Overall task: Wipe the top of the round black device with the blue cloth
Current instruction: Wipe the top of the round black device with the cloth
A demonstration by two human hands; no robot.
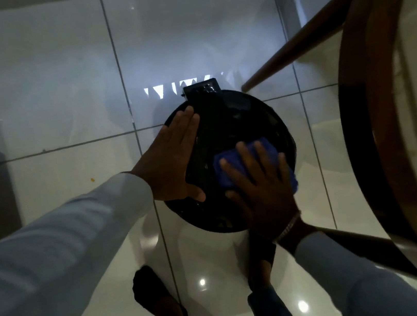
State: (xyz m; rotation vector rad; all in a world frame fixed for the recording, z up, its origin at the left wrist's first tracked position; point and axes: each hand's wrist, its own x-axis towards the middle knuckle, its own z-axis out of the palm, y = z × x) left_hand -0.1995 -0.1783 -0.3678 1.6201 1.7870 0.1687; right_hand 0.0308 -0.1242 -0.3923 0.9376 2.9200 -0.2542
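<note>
No text, label, brand, number or sign can be read anywhere in the view. The glossy top of the round black device point(236, 132) shows only dim reflections, and the small black box-shaped part at its far edge point(201, 90) carries marks too dark and blurred to make out. The folded blue cloth point(232, 159) is plain, with no visible tag or print.

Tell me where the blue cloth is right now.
In the head view, the blue cloth lies flat on the right part of the round black device, pressed under the right hand, with the left hand flat on the device's left edge.
</note>
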